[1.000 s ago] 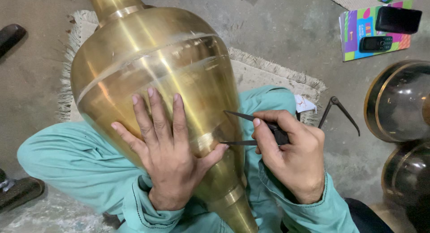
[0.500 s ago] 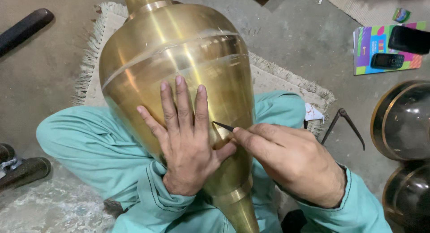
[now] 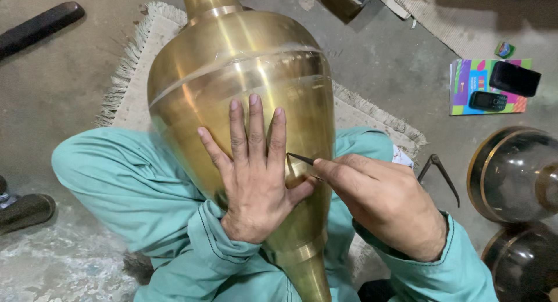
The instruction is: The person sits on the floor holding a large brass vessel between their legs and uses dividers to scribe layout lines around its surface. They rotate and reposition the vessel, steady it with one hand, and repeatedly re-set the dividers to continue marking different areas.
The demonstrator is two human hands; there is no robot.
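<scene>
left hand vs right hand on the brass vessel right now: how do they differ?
The left hand lies flat on the brass vessel, fingers spread and pointing up the body; the right hand is curled in a pinch grip. The left hand holds nothing; the right hand grips a thin dark pointed tool, its tip beside the left thumb. The left hand sits on the vessel's middle; the right hand sits off its edge. Both wear teal sleeves.

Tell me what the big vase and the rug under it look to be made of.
Vase: apparently brass, golden with a brushed, streaky sheen and bright reflections. Rug: looks like woven cloth, pale and matte, with a frayed fringe along its edges.
</scene>
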